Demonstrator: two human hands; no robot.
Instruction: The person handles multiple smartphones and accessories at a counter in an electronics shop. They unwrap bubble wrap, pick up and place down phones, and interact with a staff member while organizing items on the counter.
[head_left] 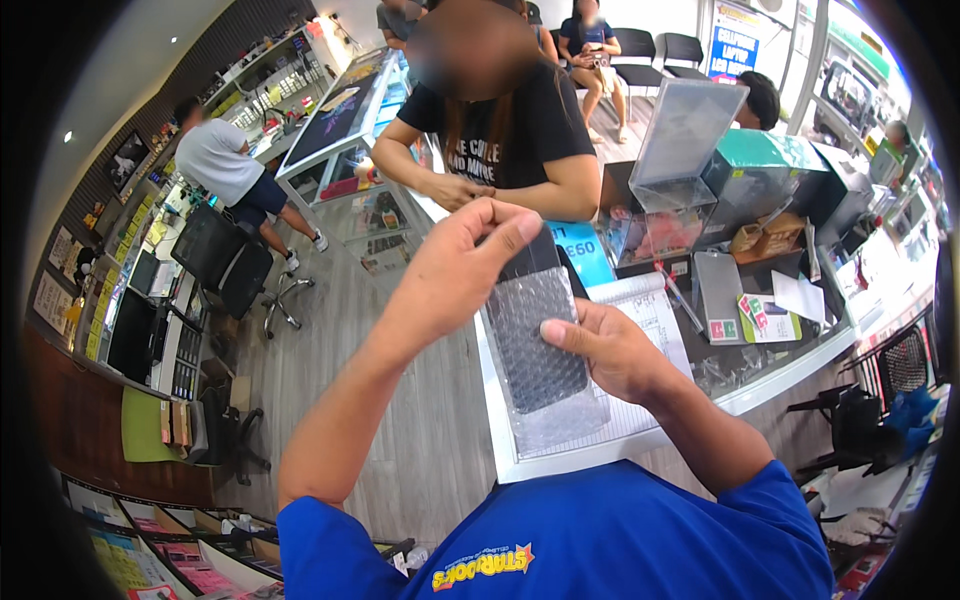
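Note:
A clear bubble-wrap pouch (545, 425) is held upright in front of me, over the counter. Inside it, and sticking out of its top end, is a dark, flat, phone-sized panel (530, 258); whether it is a phone or a loose screen I cannot tell. My left hand (470, 255) pinches the panel's upper end between thumb and fingers. Lower down on the pouch's right side, my right hand (615, 350) grips it, thumb across the front and fingers behind. Under the pouch lies a lined notebook (650, 320) with handwriting.
Across the counter (500, 455) a person in a black shirt (520, 130) leans on folded arms. To the right are a clear acrylic box (665, 220), a pen (680, 300), a grey flat case (718, 290) and cards (768, 318). An office chair (225, 255) stands at left.

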